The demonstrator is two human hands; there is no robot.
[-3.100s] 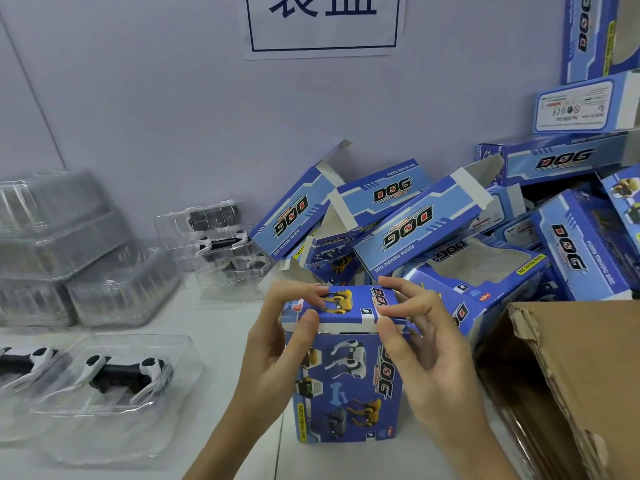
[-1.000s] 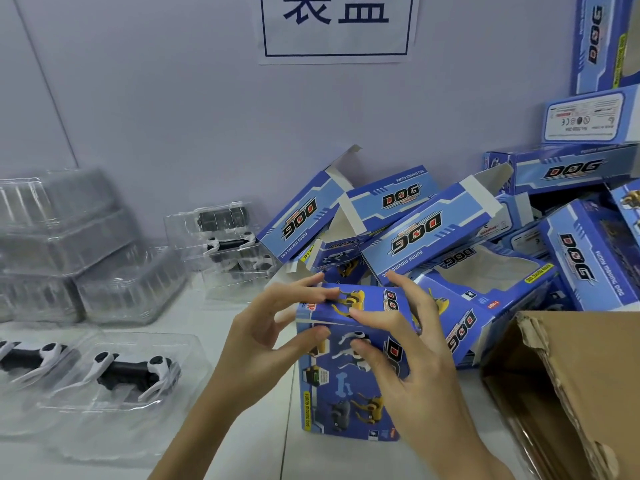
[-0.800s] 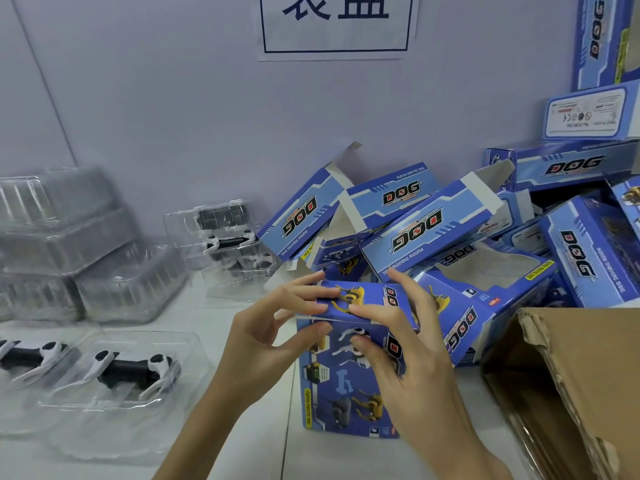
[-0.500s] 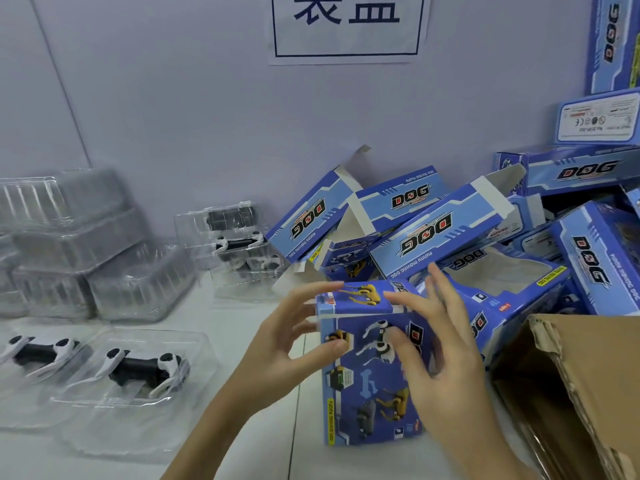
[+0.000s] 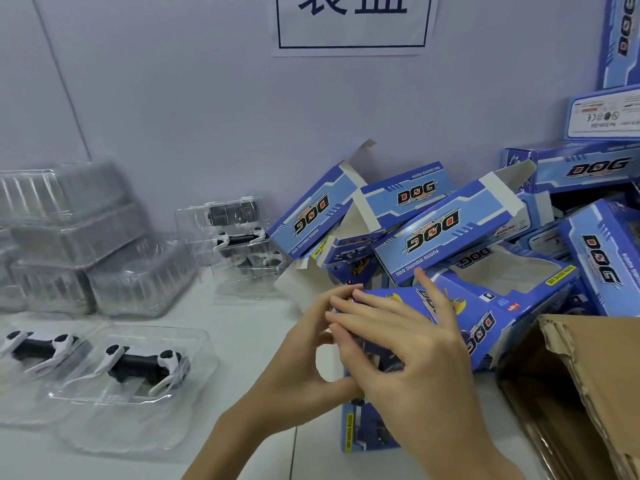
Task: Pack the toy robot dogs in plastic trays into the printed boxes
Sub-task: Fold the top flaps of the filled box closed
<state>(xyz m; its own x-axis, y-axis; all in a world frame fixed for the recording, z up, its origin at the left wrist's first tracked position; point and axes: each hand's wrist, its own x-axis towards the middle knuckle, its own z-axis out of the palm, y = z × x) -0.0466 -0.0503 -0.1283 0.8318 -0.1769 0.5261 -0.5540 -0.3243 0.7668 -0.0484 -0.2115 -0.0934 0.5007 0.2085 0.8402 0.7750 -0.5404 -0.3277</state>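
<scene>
Blue printed box (image 5: 367, 434) stands between two hands, left (image 5: 304, 362) gripping it, right (image 5: 401, 351) spread flat against it.

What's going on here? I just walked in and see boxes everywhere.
A person is packing toy dogs. Both hands, left and right, work at the top of an upright box on the table. Two dogs in trays wait at left; open boxes are piled behind.
</scene>
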